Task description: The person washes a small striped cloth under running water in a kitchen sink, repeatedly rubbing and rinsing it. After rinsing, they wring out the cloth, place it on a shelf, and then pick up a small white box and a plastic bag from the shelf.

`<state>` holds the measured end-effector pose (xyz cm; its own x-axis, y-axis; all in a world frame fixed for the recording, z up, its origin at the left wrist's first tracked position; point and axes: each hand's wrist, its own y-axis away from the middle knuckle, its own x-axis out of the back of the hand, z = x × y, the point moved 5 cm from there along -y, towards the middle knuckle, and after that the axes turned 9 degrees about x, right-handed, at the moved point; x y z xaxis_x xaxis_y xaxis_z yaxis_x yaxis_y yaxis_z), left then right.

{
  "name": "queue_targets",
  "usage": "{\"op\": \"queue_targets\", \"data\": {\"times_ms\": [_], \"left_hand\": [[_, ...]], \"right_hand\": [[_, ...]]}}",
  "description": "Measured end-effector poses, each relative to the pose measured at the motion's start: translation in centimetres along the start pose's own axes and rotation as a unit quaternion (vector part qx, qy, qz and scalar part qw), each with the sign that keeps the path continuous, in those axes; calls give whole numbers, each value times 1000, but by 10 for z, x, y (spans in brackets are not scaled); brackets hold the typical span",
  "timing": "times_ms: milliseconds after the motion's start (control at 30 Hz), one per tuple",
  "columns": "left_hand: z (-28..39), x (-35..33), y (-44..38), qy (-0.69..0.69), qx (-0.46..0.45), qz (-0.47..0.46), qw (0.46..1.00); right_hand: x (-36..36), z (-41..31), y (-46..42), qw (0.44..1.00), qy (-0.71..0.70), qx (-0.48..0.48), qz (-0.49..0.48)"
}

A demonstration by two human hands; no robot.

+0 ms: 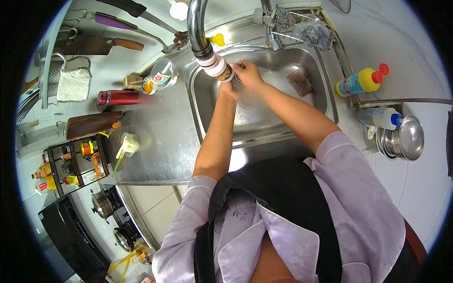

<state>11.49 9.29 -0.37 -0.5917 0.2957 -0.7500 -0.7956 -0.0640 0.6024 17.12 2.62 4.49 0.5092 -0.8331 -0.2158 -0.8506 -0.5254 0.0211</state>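
Observation:
Both of my hands are under the faucet's spray head (216, 67), above the stainless steel sink basin (254, 127). My left hand (228, 88) is partly hidden by the spray head and the blur of water below it. Close against it, my right hand (247, 75) has its fingers bent beside the spray head's outlet. Something dark shows at the right fingertips, but I cannot tell what it is or whether either hand holds it. A brown scouring pad (299, 82) lies at the right side of the basin.
A wire rack (300, 30) with steel scrubbers stands behind the basin. On the right are a yellow detergent bottle (359, 83), a clear bottle (377, 117) and steel bowls (407, 138). A red flask (118, 97), plastic bowl (173, 76) and cup (130, 143) are on the left.

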Motion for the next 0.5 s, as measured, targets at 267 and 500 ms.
{"op": "queue_targets", "data": {"times_ms": [267,500], "left_hand": [[-12,6,1,-93,-146,2,985],[22,44,1,-133,-179,24,975]], "right_hand": [[-8,-44,33,922,359,141,-16],[-29,-38,59,972,191,73,-116]]}}
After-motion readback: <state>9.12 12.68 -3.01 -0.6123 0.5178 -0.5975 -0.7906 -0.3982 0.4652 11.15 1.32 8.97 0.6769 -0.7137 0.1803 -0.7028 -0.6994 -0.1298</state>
